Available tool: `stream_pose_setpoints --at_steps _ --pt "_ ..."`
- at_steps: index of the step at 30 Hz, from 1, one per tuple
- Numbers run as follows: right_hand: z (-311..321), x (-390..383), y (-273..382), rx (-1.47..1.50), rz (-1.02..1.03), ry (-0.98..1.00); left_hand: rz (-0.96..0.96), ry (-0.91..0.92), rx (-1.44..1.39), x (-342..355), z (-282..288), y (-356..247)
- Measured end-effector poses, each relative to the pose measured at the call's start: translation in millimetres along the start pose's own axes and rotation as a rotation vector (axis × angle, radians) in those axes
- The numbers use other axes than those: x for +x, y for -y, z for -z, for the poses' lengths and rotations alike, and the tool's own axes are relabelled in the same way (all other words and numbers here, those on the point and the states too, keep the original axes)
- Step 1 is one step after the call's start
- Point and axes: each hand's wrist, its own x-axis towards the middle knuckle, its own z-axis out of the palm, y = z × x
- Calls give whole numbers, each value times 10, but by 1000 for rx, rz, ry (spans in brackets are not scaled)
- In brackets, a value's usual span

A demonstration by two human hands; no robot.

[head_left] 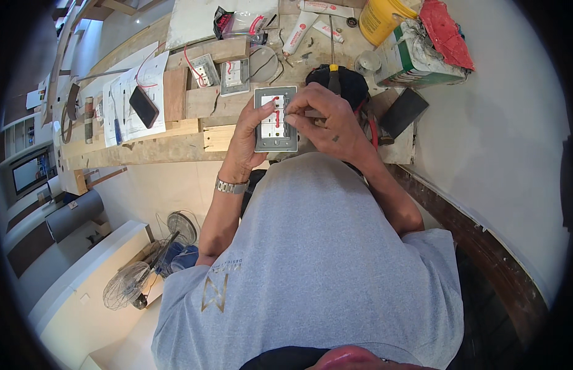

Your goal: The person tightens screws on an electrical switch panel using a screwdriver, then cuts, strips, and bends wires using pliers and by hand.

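My left hand (245, 137) grips a grey-framed wall plate (276, 143) with white switch modules, holding it upright in front of me, its thumb by short red wire links (277, 118) on the modules. My right hand (329, 126) is closed in a pinch at the plate's right side; what its fingertips hold is too small to make out. Beyond it, a long screwdriver with a yellow-and-black handle (334, 78) rests on a black pouch or cloth (354, 89). Two similar plates, one left (205, 69) and one nearer (235, 83), lie on the bench with red wires.
The cluttered wooden bench (132, 157) holds a phone (144, 108), papers, white tubes (298, 34), a yellow bucket (379, 21), a green-and-white tin (406, 65) and a black block (402, 113). A wall (496, 135) bounds the right; wire fans (127, 285) stand low at left.
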Motion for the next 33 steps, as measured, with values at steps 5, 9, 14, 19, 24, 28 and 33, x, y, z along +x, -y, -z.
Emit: stream_pose_setpoints --at_steps 5,9,14,19,24,28,33 --pt "-96 -23 43 -139 150 -61 -77 -12 73 17 -4 56" --pt "-118 -45 62 -145 112 -95 -153 -33 147 10 -42 58" --pt "-137 -64 127 -142 25 -107 -175 -60 196 -4 -110 40" --pt "-170 -61 86 -146 72 -121 -200 -38 175 2 -59 82" --pt "-196 -89 91 -196 93 -150 -221 -47 274 -11 -71 99" --pt "-217 -89 89 -167 20 -179 -208 -62 199 0 -105 125" --pt "-154 -89 89 -127 -10 -124 -197 -76 219 7 -72 142"
